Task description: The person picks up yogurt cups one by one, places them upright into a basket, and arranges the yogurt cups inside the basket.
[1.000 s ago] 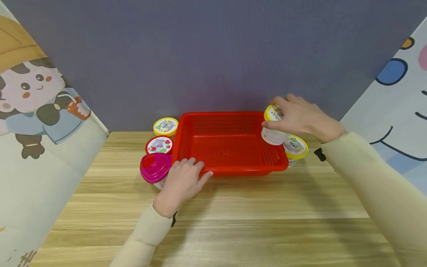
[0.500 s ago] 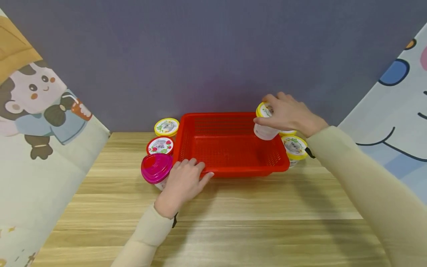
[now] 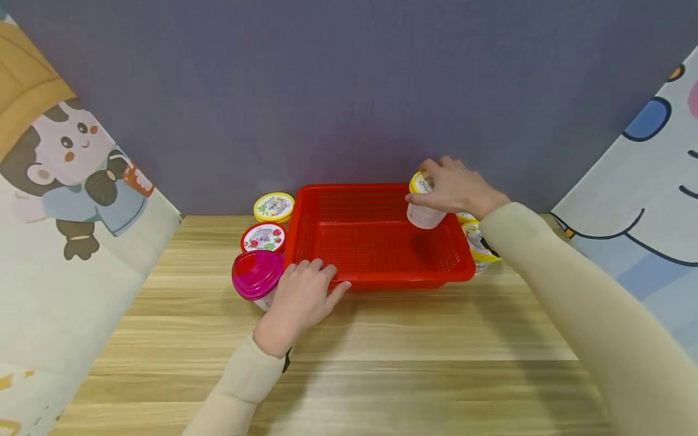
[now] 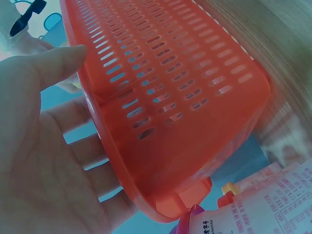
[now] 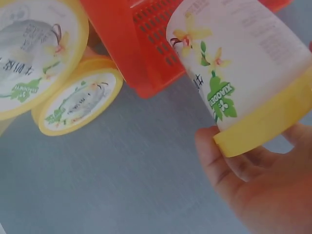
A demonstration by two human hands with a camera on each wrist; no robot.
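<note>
A white tub with a yellow lid (image 3: 425,217) is held by the right hand (image 3: 457,189), fingers spread round the lid, over the far right part of the red basket (image 3: 371,280). The basket's near left rim is gripped by the left hand (image 3: 302,298). On the wooden table (image 3: 414,363), two yellow-lidded tubs (image 3: 475,235) are seen at right, partly covered by the right sleeve (image 3: 551,290); at left, from far to near, yellow-, red- and magenta-lidded tubs (image 3: 257,275) are lined up.

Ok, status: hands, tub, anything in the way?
Right hand grips yellow-lidded tub by the lid, at the right end of red basket. Left hand grips its near rim. Nothing visible between tub and basket.
</note>
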